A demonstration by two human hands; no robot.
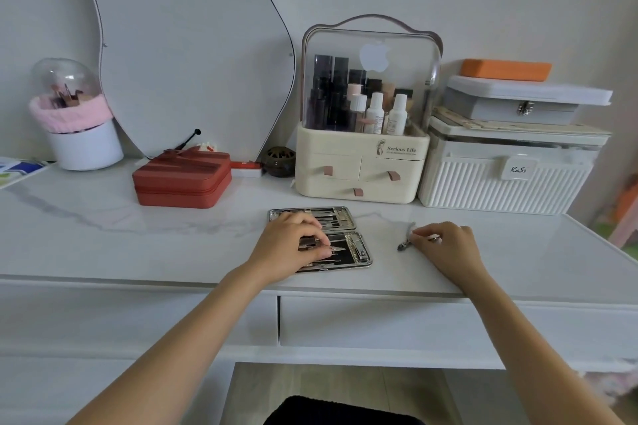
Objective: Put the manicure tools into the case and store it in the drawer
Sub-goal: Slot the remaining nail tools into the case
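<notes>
A silver manicure case [348, 217] lies open flat on the white table, its two halves lined with several metal tools under straps. My left hand [293, 245] rests over the near half, fingertips pinching a slim metal tool [336, 248] inside the case. A nail clipper [360, 248] sits at that half's right end. To the right of the case, my right hand [445, 245] grips a small cuticle nipper [407, 238] that touches the tabletop. The shut desk drawer [379, 321] is below the table edge.
A red zipped box [183, 179] stands at the back left, a cream cosmetics organiser [362, 162] with small drawers right behind the case, white storage boxes [507, 176] at the right. A brush holder [79, 128] and a mirror [190, 45] stand at the back.
</notes>
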